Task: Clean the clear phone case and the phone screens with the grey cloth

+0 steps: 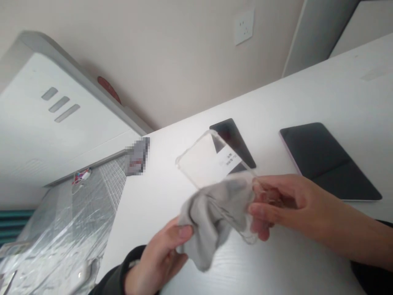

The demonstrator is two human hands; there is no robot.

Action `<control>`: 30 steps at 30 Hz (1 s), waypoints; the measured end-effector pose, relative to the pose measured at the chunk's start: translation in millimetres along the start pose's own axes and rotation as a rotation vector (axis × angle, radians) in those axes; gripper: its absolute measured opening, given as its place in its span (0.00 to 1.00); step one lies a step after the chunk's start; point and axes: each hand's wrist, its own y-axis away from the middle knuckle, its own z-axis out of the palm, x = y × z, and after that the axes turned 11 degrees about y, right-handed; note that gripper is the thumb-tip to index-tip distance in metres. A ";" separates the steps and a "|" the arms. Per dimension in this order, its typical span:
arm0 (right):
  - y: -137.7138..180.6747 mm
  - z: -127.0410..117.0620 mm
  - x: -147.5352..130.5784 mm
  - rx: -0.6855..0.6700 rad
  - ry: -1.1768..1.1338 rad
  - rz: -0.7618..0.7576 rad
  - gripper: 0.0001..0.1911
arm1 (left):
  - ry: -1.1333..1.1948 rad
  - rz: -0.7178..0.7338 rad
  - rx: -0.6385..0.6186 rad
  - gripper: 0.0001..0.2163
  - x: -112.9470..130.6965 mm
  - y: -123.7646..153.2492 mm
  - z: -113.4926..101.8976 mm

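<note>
A clear plastic case (198,162) with thick rounded corners is held tilted above the white desk. A white label (227,159) with dark print shows on it or through it. My right hand (276,205) grips the case's right edge between thumb and fingers. Pinched in my left hand (166,248) is a crumpled grey cloth (205,223), which lies against the lower part of the case and hides some of it. Behind the case, a dark slab like a phone or small tablet (238,139) lies on the desk, partly seen through the clear plastic.
A larger black-screened tablet (331,162) lies on the white desk (294,262) at right. A blurred-out grey item (137,157) sits at the desk's left corner. Left stands a white panel with slots (64,106), above a plastic-covered surface (86,209). A wall socket (245,28) is behind.
</note>
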 end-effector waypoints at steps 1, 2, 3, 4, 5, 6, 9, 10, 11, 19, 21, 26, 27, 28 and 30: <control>-1.0 -1.6 1.3 0.018 -0.037 -0.007 0.18 | 0.104 -0.052 -0.046 0.20 -1.7 -2.7 1.6; -2.0 -3.1 2.5 0.034 -0.063 -0.016 0.19 | 0.205 -0.094 -0.084 0.18 -2.9 -6.9 2.9; -2.9 -4.5 3.4 0.042 -0.075 -0.021 0.20 | 0.297 -0.112 -0.098 0.16 -2.9 -12.7 3.8; -3.7 -5.6 4.1 0.044 -0.071 -0.021 0.20 | 0.375 -0.099 -0.086 0.15 -1.8 -20.0 4.1; -4.4 -6.4 4.5 0.041 -0.054 -0.017 0.21 | 0.440 -0.061 -0.060 0.14 0.5 -28.3 3.8; -5.2 -6.9 4.6 0.041 -0.029 -0.007 0.22 | 0.495 -0.009 -0.030 0.14 3.4 -37.1 3.0; -8.0 -7.0 4.0 0.076 0.057 0.032 0.24 | 0.645 0.098 -0.031 0.15 9.7 -58.5 -0.8; -9.3 -6.6 3.8 0.096 0.080 0.037 0.25 | 0.697 0.095 -0.072 0.15 9.3 -62.4 -2.1; -10.6 -6.1 3.6 0.118 0.094 0.037 0.25 | 0.745 0.070 -0.122 0.15 7.3 -64.6 -3.2; -11.6 -7.3 0.8 0.234 0.134 -0.015 0.28 | 0.681 0.005 -0.133 0.21 -7.6 -65.1 -6.1; -9.4 -9.3 1.9 0.262 0.159 -0.055 0.27 | 0.608 0.024 -0.075 0.16 -5.2 -68.0 -8.7; -4.6 -9.5 8.1 0.248 0.072 -0.107 0.24 | 0.577 0.025 -0.042 0.17 -2.2 -71.6 -15.8; -3.6 -8.4 8.3 0.234 0.061 -0.099 0.25 | 0.586 0.024 -0.060 0.18 -2.2 -71.3 -16.4; -2.8 -7.1 8.0 0.220 0.053 -0.080 0.25 | 0.597 0.019 -0.078 0.18 -2.2 -70.9 -16.5; -1.7 -4.5 6.3 0.194 0.031 -0.034 0.25 | 0.614 -0.004 -0.101 0.19 -2.6 -69.9 -15.6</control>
